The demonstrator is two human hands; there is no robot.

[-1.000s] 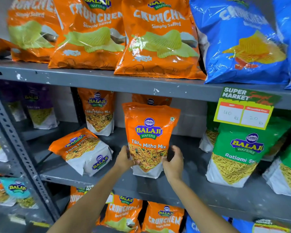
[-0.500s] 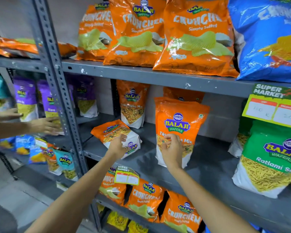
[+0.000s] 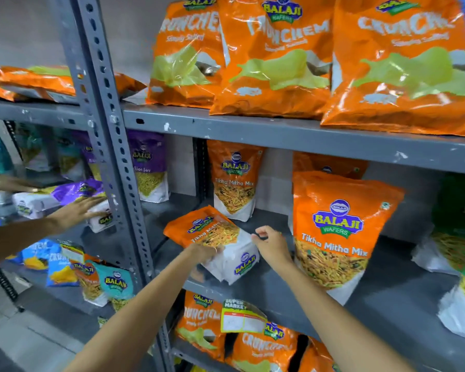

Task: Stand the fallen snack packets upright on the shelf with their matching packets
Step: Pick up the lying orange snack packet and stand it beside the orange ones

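An orange-and-white Tikha Mitha Mix packet (image 3: 217,230) lies fallen and tilted on the grey middle shelf (image 3: 279,289). My left hand (image 3: 204,251) grips its near edge. My right hand (image 3: 273,245) hovers at the packet's white bottom end with fingers apart and nothing in them. To the right a matching packet (image 3: 333,232) stands upright at the shelf front. Another matching packet (image 3: 235,181) stands at the back, and a third (image 3: 330,165) peeks out behind the front one.
A perforated grey post (image 3: 110,157) bounds the bay on the left. Beyond it another person's hand (image 3: 75,210) rests on purple packets. Big orange Crunchem bags (image 3: 271,57) fill the shelf above. Green packets (image 3: 457,237) stand at the right. A price tag (image 3: 242,316) hangs from the shelf edge.
My right hand left the upright packet and moved left to the fallen one. My left hand closed on the fallen packet's near edge. The view shifted left and closer.
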